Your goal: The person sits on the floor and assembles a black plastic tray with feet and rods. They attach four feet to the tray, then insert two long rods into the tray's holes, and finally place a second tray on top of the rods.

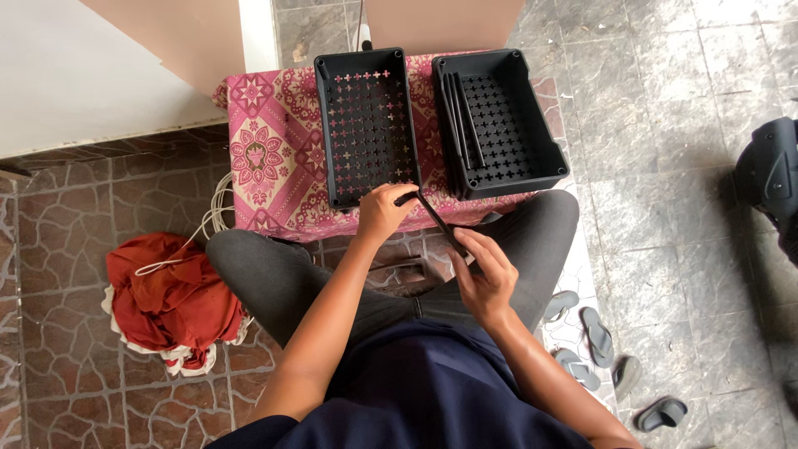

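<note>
Right hand (pixel 486 278), black strip (pixel 439 223) between fingers (pixel 474 245).

A single head-worn camera looks almost straight down from above a seated person. Their lap and forearms fill the near, bottom part of the frame. A patterned cloth (pixel 274 158) with two black crates (pixel 366 125) lies farther off, at top centre. Tiled floor (pixel 665 125) spreads left and right.

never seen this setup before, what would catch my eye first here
Two black perforated trays sit side by side on a pink patterned cloth at top centre. Below them, the left hand and right hand hold a thin black strip. A red bundle of cloth lies at left.
</note>
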